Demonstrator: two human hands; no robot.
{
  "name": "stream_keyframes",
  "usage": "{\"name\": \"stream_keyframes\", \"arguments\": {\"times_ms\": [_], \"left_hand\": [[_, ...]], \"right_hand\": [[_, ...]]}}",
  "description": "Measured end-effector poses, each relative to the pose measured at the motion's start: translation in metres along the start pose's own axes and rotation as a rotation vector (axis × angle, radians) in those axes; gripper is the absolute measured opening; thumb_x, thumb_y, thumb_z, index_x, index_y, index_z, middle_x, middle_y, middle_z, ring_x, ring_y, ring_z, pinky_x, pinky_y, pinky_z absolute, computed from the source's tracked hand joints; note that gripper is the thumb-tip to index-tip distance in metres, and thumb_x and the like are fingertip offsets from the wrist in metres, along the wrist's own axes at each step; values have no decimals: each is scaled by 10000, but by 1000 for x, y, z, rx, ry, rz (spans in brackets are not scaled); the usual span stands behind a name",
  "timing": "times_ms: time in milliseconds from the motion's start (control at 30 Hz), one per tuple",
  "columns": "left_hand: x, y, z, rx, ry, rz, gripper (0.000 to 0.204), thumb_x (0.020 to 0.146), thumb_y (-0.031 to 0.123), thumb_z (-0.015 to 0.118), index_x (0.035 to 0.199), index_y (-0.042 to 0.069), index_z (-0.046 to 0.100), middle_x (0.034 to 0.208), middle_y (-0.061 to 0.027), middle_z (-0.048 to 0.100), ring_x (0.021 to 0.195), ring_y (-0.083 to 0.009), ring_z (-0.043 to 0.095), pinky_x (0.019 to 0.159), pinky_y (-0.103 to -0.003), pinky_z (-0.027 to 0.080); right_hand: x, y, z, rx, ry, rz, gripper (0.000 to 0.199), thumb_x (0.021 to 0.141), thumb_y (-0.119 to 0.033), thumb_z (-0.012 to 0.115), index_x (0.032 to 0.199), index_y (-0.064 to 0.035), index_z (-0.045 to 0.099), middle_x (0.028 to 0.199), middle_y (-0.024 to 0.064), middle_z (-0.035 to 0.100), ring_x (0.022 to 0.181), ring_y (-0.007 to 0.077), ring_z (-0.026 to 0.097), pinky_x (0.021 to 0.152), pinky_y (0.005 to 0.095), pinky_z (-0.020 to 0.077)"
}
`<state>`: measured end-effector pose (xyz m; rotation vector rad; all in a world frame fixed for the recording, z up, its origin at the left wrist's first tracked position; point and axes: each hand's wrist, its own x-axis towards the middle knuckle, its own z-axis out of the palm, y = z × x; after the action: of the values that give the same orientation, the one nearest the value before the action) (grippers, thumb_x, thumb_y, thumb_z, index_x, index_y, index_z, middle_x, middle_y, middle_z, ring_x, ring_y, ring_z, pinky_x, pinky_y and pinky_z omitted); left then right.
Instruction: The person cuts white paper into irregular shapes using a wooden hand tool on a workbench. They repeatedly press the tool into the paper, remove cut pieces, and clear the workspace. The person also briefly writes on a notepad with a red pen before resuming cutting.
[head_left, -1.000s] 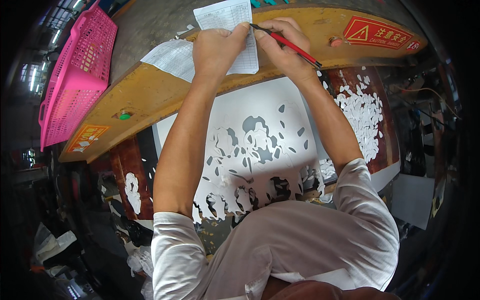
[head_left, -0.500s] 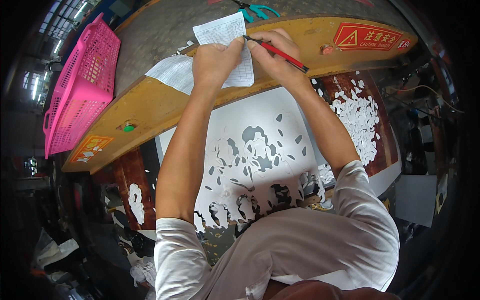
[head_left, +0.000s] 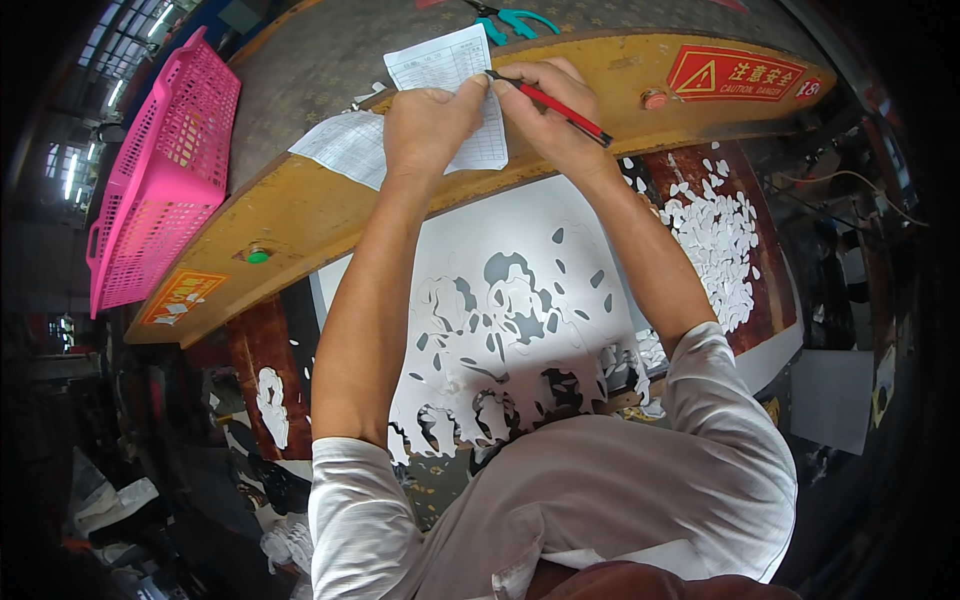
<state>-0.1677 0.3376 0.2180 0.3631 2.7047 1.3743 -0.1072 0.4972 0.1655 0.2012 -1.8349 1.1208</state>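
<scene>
Paper slip (head_left: pixel 452 85) | under left hand (head_left: pixel 428 128) | pink basket (head_left: pixel 165 180) contents unseen

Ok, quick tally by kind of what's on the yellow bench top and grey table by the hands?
Paper forms: 2, one under the left hand at, one beside it
Red pens: 1, in the right hand at
Pink baskets: 1
Teal-handled scissors: 1
Total: 5

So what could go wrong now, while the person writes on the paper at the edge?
1. The form lies on the curved yellow edge; only the left hand pins it, so it may slip under the pen.
2. The second sheet beside it is unheld and could slide off.
</scene>
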Motion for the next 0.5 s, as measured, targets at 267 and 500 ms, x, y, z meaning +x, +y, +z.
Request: {"name": "stream_keyframes", "arguments": {"times_ms": [267,500], "left_hand": [[-3,4,-2,38,5,1,549,888,559,704,694,55,800,679,-67,747,680,-199,713,731,-348,558],[-2,5,-2,63,12,1,517,910,483,764,802,-21,805,766,-125,772,715,-181,730,733,-318,582]], "right_hand": [[2,1,-3,149,81,108,193,889,-141,797,1037,-25,756,935,96,732,957,238,678,809,364,551],[-39,-12,-24,128,-14,125,150,896,-109,787,998,-8,742,903,99,706,835,216,673,754,343,522]]}}
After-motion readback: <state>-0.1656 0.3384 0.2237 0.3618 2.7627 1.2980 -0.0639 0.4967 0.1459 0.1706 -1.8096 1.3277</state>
